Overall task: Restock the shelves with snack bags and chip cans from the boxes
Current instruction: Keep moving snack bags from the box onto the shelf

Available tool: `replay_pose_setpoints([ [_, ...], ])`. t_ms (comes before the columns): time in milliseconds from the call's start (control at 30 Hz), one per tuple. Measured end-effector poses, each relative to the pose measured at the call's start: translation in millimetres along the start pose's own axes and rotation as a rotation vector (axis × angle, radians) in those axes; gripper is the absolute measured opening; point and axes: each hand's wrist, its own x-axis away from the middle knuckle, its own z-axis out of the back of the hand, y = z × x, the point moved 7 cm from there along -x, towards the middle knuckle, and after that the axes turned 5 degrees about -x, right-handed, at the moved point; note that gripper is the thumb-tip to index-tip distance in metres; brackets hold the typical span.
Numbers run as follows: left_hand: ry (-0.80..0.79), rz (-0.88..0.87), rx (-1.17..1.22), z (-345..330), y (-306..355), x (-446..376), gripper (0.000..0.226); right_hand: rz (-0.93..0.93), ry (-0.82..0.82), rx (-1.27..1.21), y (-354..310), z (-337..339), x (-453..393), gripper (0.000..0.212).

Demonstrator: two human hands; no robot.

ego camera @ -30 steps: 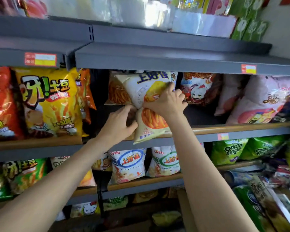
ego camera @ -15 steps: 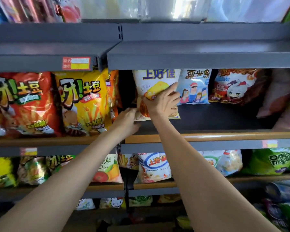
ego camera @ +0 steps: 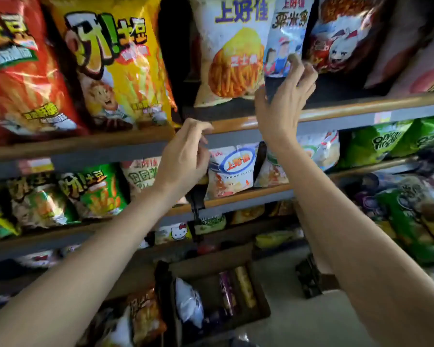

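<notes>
Head view: I look forward and down at my two bare arms reaching toward the snack shelves.
Task bag: the white bag with orange sticks stands upright on the upper shelf, just left of my right hand.
Right hand: my right hand is raised at the shelf's front edge, fingers loosely curled up against the lower corner of the pale blue bag; whether they pinch it or only touch it, I cannot tell.
Left hand: my left hand hangs below and left of my right, in front of the shelf lip, fingers loosely curled and holding nothing.
Left of my grip: a yellow fries bag and a red fries bag stand side by side on the same level.
Right of my grip: a dark red bag with a white cartoon figure stands just beside the pale blue bag.
Below my hands: a white shrimp-flakes bag stands on the next shelf down, between my wrists; green onion-ring bags lie further right.
Far below: a cardboard box on the floor holds several snack packets, between my forearms.
</notes>
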Motion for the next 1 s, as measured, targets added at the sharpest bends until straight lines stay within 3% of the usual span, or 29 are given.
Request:
replay_pose_setpoints([
  [133, -0.282, -0.021, 0.008, -16.7, -34.6, 111.3, 0.026, 0.026, 0.085, -0.044, 15.5, -2.4, 107.1, 0.041],
  [300, -0.649, 0.337, -0.015, -64.0, -124.5, 266.2, 0.042, -0.137, -0.273, 0.112, 77.8, -69.5, 289.7, 0.036],
  [467, -0.983, 0.593, -0.102, -146.0, -207.6, 416.7, 0.04, -0.303, -0.796, 0.362, 192.0, -142.7, 484.5, 0.041],
  [600, -1.044, 0.63, -0.104, -219.0, -268.3, 507.3, 0.044, -0.354, -1.453, 0.418, 272.8, -208.4, 643.5, 0.06],
  [667, -1.055, 0.652, -0.118, -248.0, -292.3, 544.5, 0.044, -0.224, -1.721, 0.384, 291.4, -235.5, 714.7, 0.065],
  [733, -1.045, 0.626, -0.144, -271.8, -309.5, 572.5, 0.043, 0.07, -1.769, 0.456, 301.6, -267.2, 760.3, 0.06],
  [800, -1.016, 0.638, -0.163, -285.7, -322.2, 594.9, 0.039, 0.279, -1.667, 0.538, 305.1, -294.9, 778.5, 0.051],
  [900, -0.967, 0.716, -0.186, -290.3, -332.5, 620.5, 0.033, 0.294, -1.724, 0.602, 315.6, -309.4, 790.2, 0.045],
  [1000, -0.979, 0.706, -0.158, -281.9, -317.0, 617.6, 0.034, 0.199, -1.651, 0.632, 323.4, -295.3, 756.3, 0.039],
])
